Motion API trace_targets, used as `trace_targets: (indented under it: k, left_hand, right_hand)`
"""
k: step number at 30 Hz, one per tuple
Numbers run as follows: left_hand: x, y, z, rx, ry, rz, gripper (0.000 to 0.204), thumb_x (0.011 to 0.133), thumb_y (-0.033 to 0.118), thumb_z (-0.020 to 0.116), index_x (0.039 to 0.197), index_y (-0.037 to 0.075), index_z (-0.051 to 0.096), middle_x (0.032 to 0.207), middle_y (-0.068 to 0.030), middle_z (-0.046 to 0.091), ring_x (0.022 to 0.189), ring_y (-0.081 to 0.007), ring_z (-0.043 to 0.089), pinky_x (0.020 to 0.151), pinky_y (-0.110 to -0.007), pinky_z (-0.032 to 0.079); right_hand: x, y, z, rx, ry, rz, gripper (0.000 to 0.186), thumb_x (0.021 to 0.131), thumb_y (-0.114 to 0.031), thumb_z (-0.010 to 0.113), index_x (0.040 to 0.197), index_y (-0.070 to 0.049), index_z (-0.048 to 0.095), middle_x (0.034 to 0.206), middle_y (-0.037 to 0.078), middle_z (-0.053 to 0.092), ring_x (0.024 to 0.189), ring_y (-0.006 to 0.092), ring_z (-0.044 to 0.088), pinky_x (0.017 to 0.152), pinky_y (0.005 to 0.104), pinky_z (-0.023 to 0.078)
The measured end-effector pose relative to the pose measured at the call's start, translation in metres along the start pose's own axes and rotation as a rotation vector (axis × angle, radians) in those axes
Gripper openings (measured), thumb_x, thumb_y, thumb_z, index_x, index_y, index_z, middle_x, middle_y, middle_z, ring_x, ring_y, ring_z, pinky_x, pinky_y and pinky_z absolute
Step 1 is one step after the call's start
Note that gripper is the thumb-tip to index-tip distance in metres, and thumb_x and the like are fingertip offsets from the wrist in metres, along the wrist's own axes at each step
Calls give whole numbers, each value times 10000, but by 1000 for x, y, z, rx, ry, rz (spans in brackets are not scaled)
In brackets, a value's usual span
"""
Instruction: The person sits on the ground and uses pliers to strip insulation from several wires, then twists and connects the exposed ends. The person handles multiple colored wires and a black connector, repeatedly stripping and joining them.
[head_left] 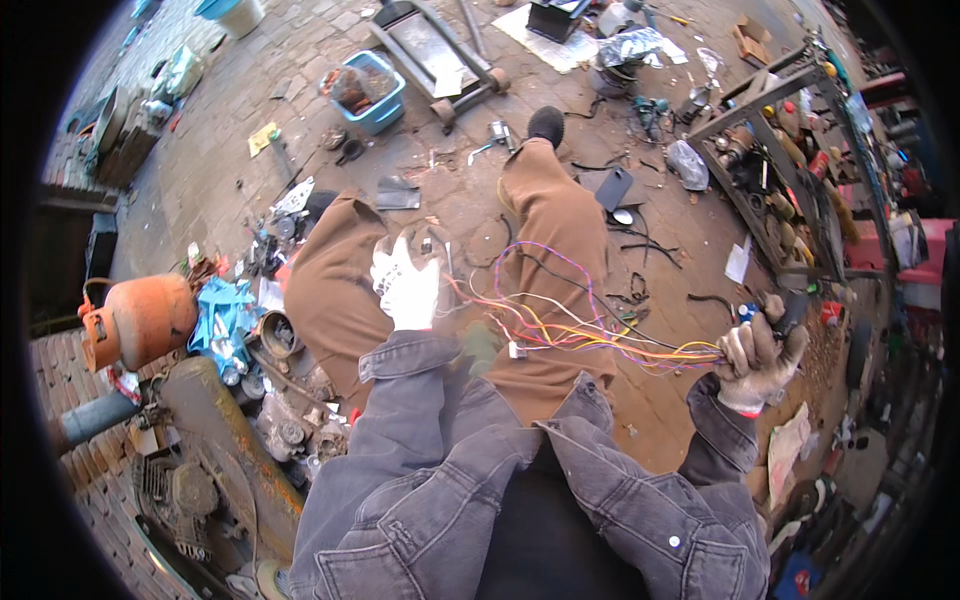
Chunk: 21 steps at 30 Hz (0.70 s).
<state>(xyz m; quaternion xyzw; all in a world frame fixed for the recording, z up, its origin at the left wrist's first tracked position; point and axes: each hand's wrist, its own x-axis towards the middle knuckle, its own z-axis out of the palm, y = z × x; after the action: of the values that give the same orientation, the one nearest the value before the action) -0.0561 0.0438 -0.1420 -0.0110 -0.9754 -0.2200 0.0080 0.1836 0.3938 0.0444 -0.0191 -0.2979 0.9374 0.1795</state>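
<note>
My right hand, in a soiled light work glove, is closed round one end of a wire bundle at the right. The loose red, yellow, white, orange and purple wires stretch leftward across my lap and fan out. A small white connector hangs among them. A dark cylindrical object shows just beyond the right fingers; whether they hold it is unclear. My left hand, in a white glove, is above my left knee near the wires' far ends. Its fingers look curled, with small pieces at the tips too blurred to name.
Left of me stand an orange gas cylinder and a rusty metal part. Ahead are a blue tub and a wheeled metal frame. A phone lies beyond my right knee. A cluttered metal rack stands right.
</note>
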Motion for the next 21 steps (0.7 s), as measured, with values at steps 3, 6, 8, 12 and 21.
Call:
trace_targets:
  k: [3,6,8,12,21]
  left_hand:
    - [5,42,-17,-342,-13,347,411,807,182,718,1213,136,678,1254,-135,624,1171,-329,579,1008,-437,463]
    - [4,96,-32,-630,-154,763,328,838,155,636,1160,123,689,1155,-102,668,1064,-329,622,932,-422,496]
    - [-13,129,-37,-681,-338,921,335,863,173,623,1190,135,678,1140,-73,671,1085,-311,618,943,-414,489]
    - [-39,162,-38,-702,-510,1204,366,895,231,634,1243,119,644,1106,-88,654,1068,-312,597,969,-420,465]
    - [-43,168,-48,-481,-272,1235,258,802,162,710,1059,172,706,808,-48,540,798,-254,560,719,-387,447]
  right_hand:
    - [2,2,5,-36,-30,7,541,997,-502,546,1285,-45,528,539,-79,382,429,84,325,431,272,273]
    - [4,5,11,-39,-11,-5,496,980,-486,595,1192,-42,531,541,-76,367,403,73,288,408,263,255]
    - [5,7,15,-27,-8,-8,495,962,-479,623,1186,-46,541,531,-78,345,395,68,268,400,256,248]
    - [4,12,17,-40,6,-29,508,947,-503,631,1172,-53,565,523,-71,328,392,73,251,401,264,245]
    - [2,29,13,-182,16,-205,584,858,-487,737,1227,-74,553,991,107,639,882,275,611,849,496,486]
